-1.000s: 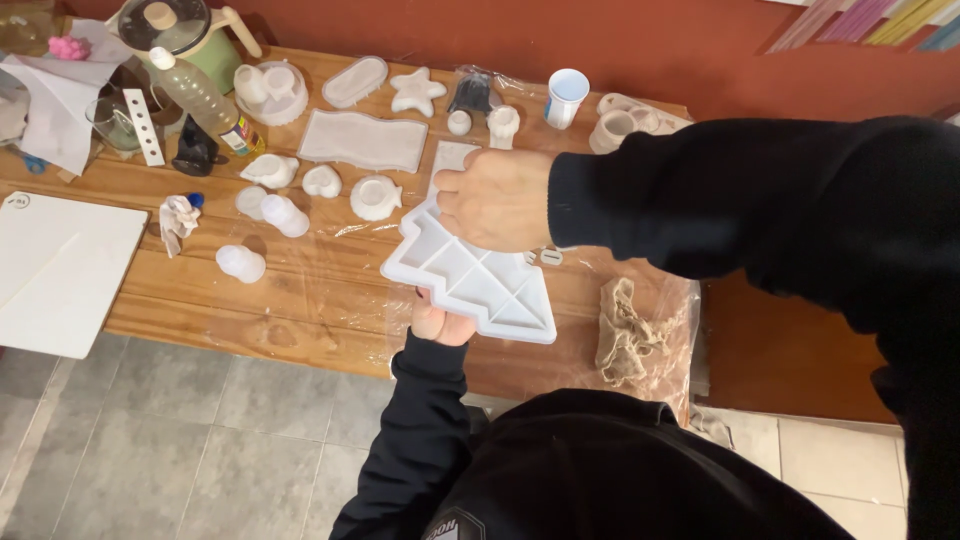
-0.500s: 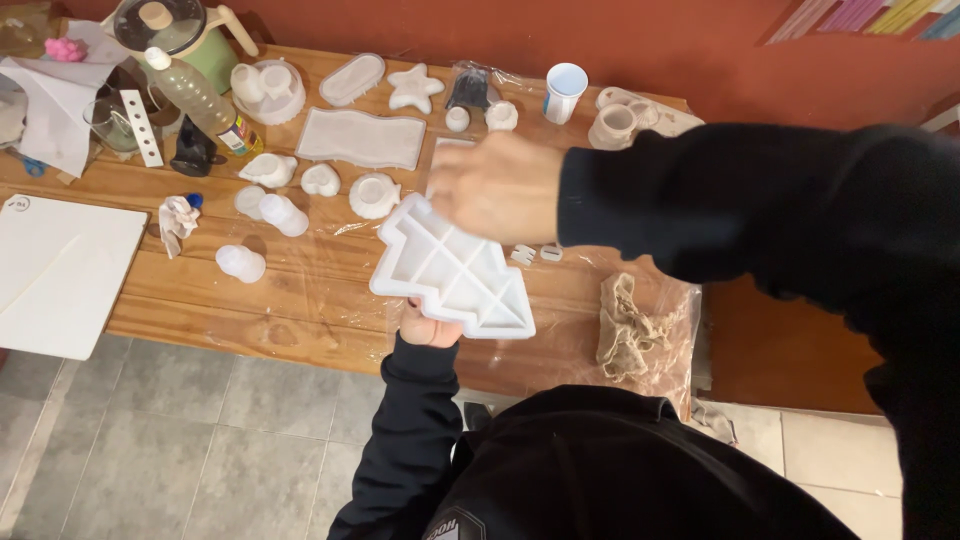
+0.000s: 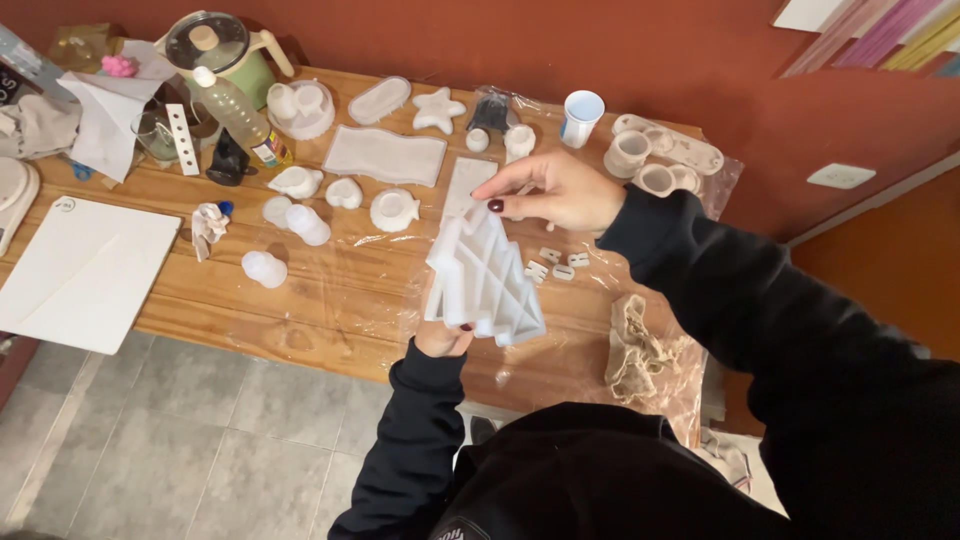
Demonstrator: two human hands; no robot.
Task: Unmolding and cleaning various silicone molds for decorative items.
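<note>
Nearest the camera, the left hand (image 3: 443, 338) comes up from below in a black sleeve and grips the wide bottom edge of a white tree-shaped mould (image 3: 484, 275), thumb curled over its rim, so that the piece is propped on edge above the surface (image 3: 330, 300) rather than lying flat on it. The right hand (image 3: 553, 190) reaches in from the right and pinches the narrow top of the mould between thumb and fingertips, the other fingers loosely spread; held at both ends like this, the mould stands tilted with its ribbed, divided inside turned to view, which looks like a way to inspect or flex it. Clear plastic film (image 3: 350, 290) covers the wood beneath, seemingly to keep it clean. Just beside the mould lie a few small white blocks (image 3: 555, 264), and to the right a crumpled beige rag (image 3: 640, 350). Further left sit small white cast pieces (image 3: 290, 220) and a flat white board (image 3: 85, 275). Toward the wall are a wavy rectangular mould (image 3: 385, 155), a star-shaped piece (image 3: 438, 108), an oval tray (image 3: 380, 100), a white and blue cup (image 3: 582, 117), a clear bottle (image 3: 235, 115) and a green pot with a glass lid (image 3: 220, 55).
</note>
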